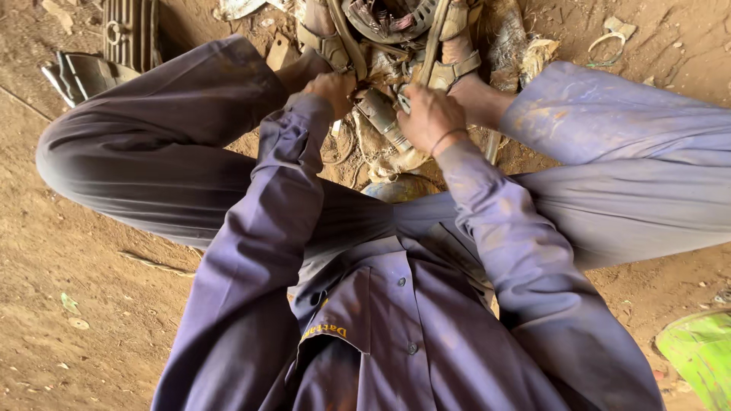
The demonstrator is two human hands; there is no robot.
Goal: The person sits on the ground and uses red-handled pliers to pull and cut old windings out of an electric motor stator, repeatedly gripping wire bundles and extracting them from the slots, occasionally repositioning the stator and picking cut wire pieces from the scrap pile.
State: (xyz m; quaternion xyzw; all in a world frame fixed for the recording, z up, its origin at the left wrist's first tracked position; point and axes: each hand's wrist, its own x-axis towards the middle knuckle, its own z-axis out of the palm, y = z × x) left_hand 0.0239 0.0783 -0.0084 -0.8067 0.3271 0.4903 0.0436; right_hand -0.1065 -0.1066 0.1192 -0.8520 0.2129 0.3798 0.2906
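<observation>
Nearest the camera is the person's own chest, a dusty purple-blue shirt [396, 327] with buttons and a chest pocket, from which both sleeves run up toward the hands. The person sits on the dirt floor [91, 304] with knees spread wide and sandalled feet [457, 53] planted at the top of the view.

The left hand [333, 87] is curled into a loose fist, fingers folded under, and grips something at the upper end of a grimy metal cylinder [381, 114]; what exactly it clasps is hidden by the knuckles. The right hand [430, 118], a thin band at its wrist, is also closed, fingers wrapped around a slim tool or rod whose tip shows just beside the cylinder; its shape is too small to make out. The cylinder lies between the two hands, just in front of the feet, tilted down toward the right.

Beyond it sits a round, rusted machine part [388, 19], cut off by the top edge. A finned metal block [129, 30] lies well apart at upper left, and a green object [700, 354] is cut off at the lower right corner. Scraps and wire around the feet are hard to tell apart.
</observation>
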